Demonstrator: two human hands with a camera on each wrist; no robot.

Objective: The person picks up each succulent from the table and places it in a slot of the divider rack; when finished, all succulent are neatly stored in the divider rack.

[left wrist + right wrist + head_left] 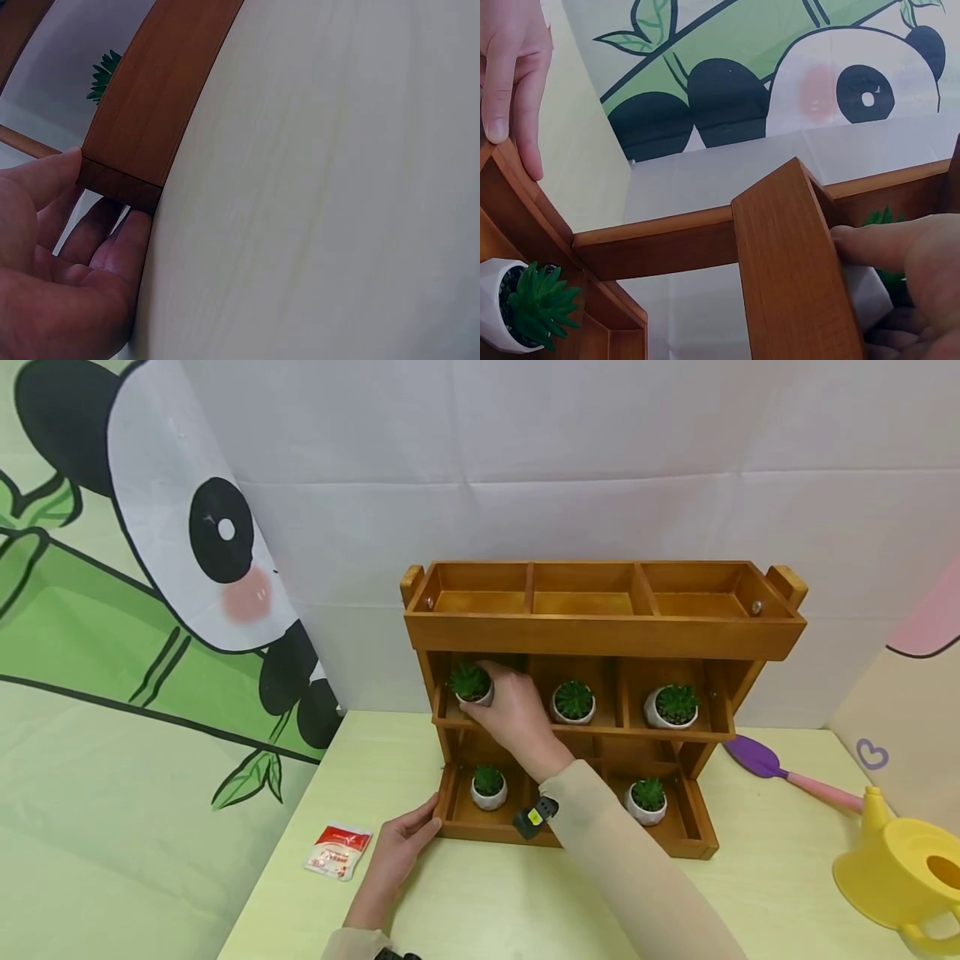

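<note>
A brown three-tier wooden planter shelf [600, 637] stands against the back wall covering. With its thumb and fingers, my right hand [517, 710] grips a small potted succulent [471, 683] in a white pot, at the left compartment of the middle tier. In the right wrist view the shelf's board partly hides that pot. My left hand [401, 843] holds the front left corner of the bottom tier; the left wrist view has its fingertips [73, 161] on that corner. Two more succulents sit in the middle tier, at centre [573, 702] and right [673, 706].
In the bottom tier are a left succulent [489, 787] and a right one [647, 800]; my right forearm covers part of it. A red-and-white packet [339, 852] lies left on the table. A purple shovel with a pink handle [757, 757] and a yellow watering can [896, 864] are right.
</note>
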